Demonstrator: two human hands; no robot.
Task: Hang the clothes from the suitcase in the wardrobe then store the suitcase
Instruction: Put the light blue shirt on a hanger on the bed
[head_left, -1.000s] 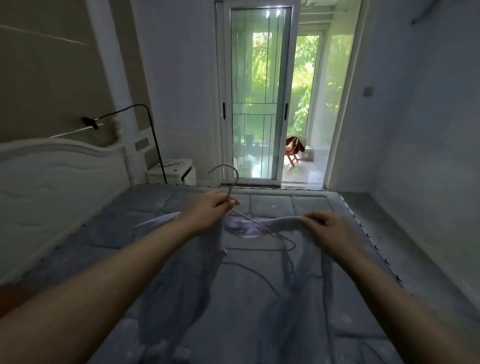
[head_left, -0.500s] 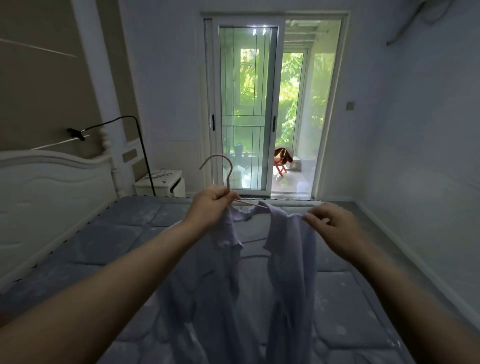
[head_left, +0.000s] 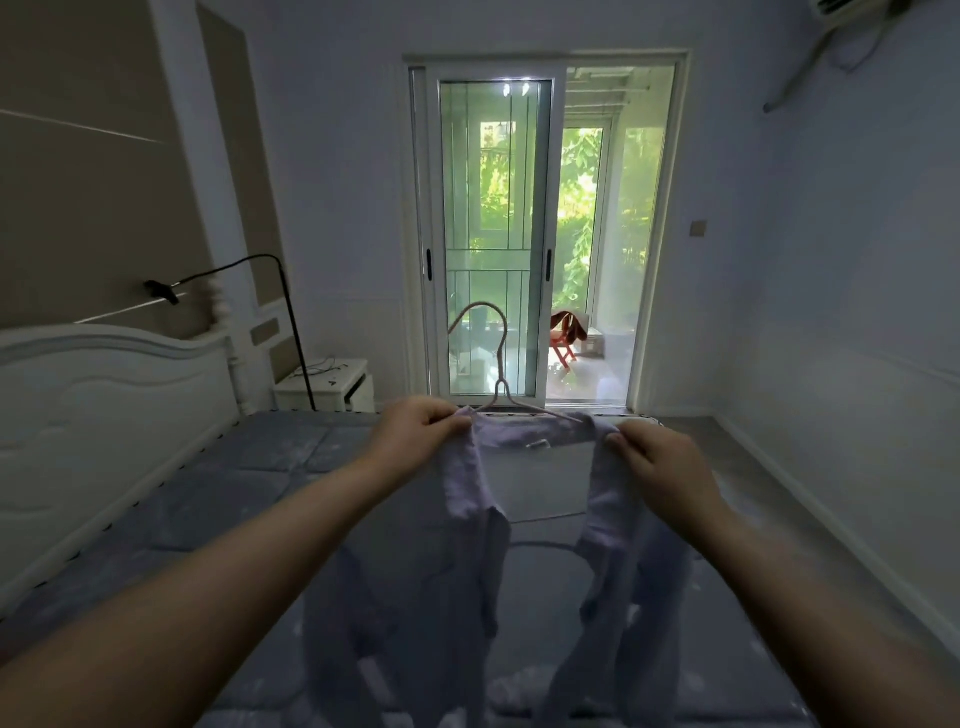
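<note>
A pale lilac garment (head_left: 467, 499) hangs in the air on a thin pink wire hanger (head_left: 498, 358), whose hook points up and to the left. My left hand (head_left: 415, 436) pinches the garment's left shoulder at the hanger's end. My right hand (head_left: 660, 462) grips the right shoulder. The cloth drops in two long panels down to the grey quilted mattress (head_left: 208, 499). No suitcase or wardrobe is in view.
A white headboard (head_left: 104, 384) runs along the left. A white bedside table (head_left: 327, 387) and a black floor lamp (head_left: 291, 322) stand in the far left corner. A sliding glass door (head_left: 488, 239) ahead is half open onto a balcony. Bare floor (head_left: 753, 467) lies right of the bed.
The garment was lifted off the mattress on the hanger. My left hand shifted from the hanger's neck to the left shoulder, and my right hand now holds the right shoulder, spreading it wide.
</note>
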